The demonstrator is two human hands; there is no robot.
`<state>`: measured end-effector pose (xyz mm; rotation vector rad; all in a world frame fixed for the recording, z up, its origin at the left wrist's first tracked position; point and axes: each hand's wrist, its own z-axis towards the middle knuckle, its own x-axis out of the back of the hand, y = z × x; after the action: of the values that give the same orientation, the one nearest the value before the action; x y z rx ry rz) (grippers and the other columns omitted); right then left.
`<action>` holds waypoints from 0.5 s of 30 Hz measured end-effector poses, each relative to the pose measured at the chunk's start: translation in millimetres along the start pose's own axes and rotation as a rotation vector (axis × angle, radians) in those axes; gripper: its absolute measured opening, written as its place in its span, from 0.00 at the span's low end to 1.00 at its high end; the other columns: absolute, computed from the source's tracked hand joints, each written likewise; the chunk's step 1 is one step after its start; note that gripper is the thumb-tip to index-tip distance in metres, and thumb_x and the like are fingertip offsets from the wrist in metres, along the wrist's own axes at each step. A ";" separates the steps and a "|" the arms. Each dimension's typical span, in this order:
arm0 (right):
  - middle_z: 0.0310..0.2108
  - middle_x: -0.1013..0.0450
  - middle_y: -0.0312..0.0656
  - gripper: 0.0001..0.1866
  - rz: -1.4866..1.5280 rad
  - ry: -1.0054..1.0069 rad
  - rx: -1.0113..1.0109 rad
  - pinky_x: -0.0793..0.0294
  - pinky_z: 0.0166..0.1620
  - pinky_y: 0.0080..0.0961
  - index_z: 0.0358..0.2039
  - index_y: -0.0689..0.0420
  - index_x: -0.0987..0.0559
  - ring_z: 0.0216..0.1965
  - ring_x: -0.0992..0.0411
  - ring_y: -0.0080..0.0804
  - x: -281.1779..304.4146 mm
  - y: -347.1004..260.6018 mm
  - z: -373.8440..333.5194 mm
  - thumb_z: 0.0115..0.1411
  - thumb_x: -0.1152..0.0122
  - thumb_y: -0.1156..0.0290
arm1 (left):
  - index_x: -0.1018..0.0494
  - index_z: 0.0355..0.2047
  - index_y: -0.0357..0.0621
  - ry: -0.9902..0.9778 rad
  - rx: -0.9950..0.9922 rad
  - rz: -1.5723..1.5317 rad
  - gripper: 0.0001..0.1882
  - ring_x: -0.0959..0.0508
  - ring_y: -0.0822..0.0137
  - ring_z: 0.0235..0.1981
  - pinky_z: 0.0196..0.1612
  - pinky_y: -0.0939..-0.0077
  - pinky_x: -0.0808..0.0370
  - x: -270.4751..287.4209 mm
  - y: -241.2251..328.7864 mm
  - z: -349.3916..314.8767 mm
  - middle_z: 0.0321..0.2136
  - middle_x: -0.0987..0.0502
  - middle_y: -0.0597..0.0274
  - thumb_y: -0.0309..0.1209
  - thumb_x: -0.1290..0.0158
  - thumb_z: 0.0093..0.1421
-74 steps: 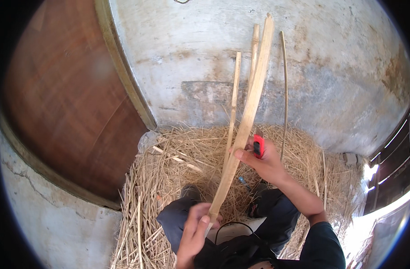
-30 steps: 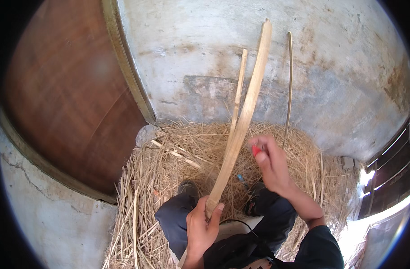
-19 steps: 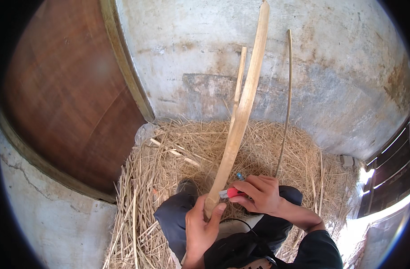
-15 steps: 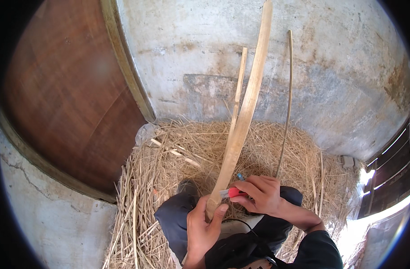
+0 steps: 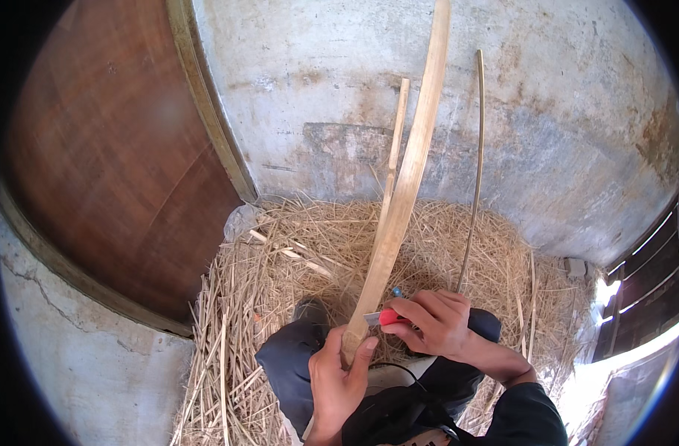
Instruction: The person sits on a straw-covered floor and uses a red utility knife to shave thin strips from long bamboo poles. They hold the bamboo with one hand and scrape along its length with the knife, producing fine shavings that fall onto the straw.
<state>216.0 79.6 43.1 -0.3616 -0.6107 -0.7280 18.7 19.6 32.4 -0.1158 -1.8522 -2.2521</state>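
A long, flat, pale strip that looks like split bamboo (image 5: 402, 197) rises from my lap and tilts up past the top of the view. Its lower end is gripped by my left hand (image 5: 341, 375), with the thumb along one side and the fingers round the other. My right hand (image 5: 437, 323) is closed on a knife with a red handle (image 5: 390, 317). The short blade touches the strip's right edge, just above my left thumb. Part of the handle is hidden by my right fingers.
Straw and shavings (image 5: 280, 245) cover the ground around my legs. A thinner stick (image 5: 399, 134) and a slim rod (image 5: 479, 149) lean toward the stained wall (image 5: 555, 97). A brown wooden door (image 5: 116, 149) stands at left, and dark slats (image 5: 644, 282) at right.
My right hand and the knife have shifted very slightly to the right along the strip's edge. My left hand keeps its hold, and the strip has barely moved.
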 end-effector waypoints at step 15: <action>0.26 0.23 0.36 0.13 0.078 0.067 -0.193 0.27 0.25 0.26 0.41 0.54 0.14 0.22 0.25 0.30 18.3 50.6 -3.8 0.58 0.23 0.63 | 0.21 0.42 0.34 0.044 0.062 0.081 0.08 0.31 0.84 0.21 0.23 0.83 0.37 4.4 -10.8 -13.3 0.21 0.22 0.67 0.25 0.35 0.66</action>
<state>264.1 103.7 46.7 -0.5342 -0.4614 -0.7236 13.1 8.1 20.2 -0.1278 -1.8589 -2.1242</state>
